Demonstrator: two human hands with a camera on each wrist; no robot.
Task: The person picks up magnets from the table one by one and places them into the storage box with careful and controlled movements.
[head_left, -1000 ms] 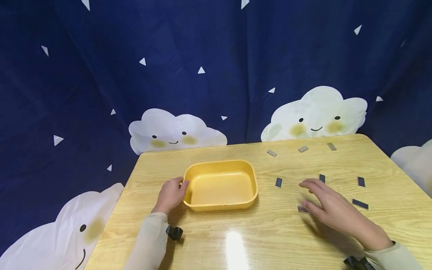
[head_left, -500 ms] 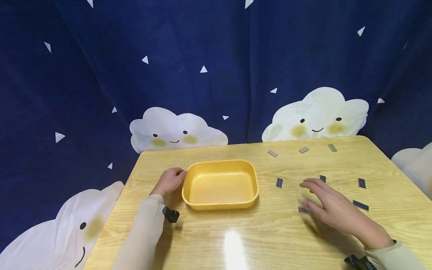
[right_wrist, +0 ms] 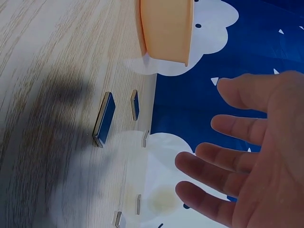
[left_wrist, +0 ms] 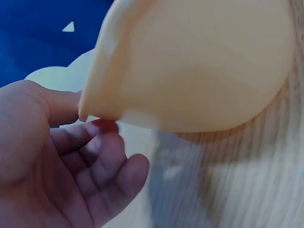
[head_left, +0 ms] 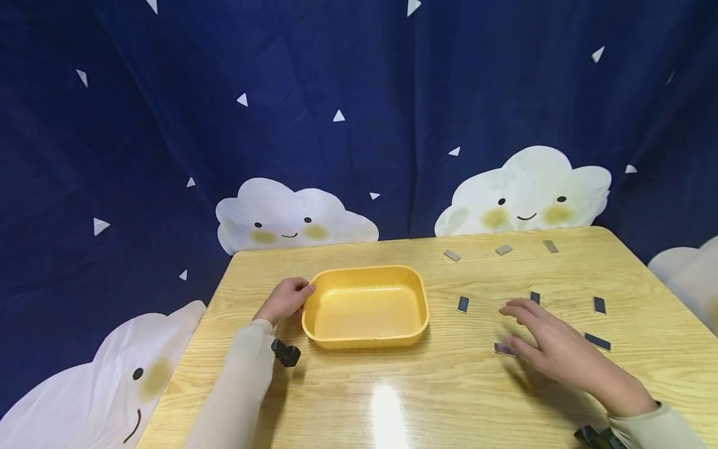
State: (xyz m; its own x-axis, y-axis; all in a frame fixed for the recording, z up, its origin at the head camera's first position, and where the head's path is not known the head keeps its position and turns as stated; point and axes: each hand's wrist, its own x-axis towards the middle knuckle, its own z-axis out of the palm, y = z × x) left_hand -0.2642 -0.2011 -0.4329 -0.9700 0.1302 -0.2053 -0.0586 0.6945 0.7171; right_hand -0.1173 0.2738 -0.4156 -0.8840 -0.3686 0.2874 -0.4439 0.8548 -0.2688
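A yellow plastic tray (head_left: 364, 342), rounded at the corners, sits on the wooden table with nothing in it. My left hand (head_left: 284, 299) pinches its rim at the back left corner; in the left wrist view the thumb (left_wrist: 64, 107) lies against the rim and the forefinger is under it. To the right, my right hand (head_left: 555, 346) hovers above the table, fingers spread and holding nothing. Nearest to it lies a small flat dark rectangular piece (head_left: 503, 350), partly covered by the thumb. Another dark piece (head_left: 535, 297) shows just beyond the fingers.
Between tray and right hand lies a dark piece (head_left: 462, 304); two more, one upright-set piece (head_left: 599, 305) and one slanted piece (head_left: 598, 341), lie further right. Three greyish pieces (head_left: 503, 249) form a row near the back edge. A blue cloud-print curtain (head_left: 314, 75) hangs behind.
My left hand has shifted back along the tray's left rim; its thumb came off the rim and lies over it again. The right hand and the tray have hardly moved.
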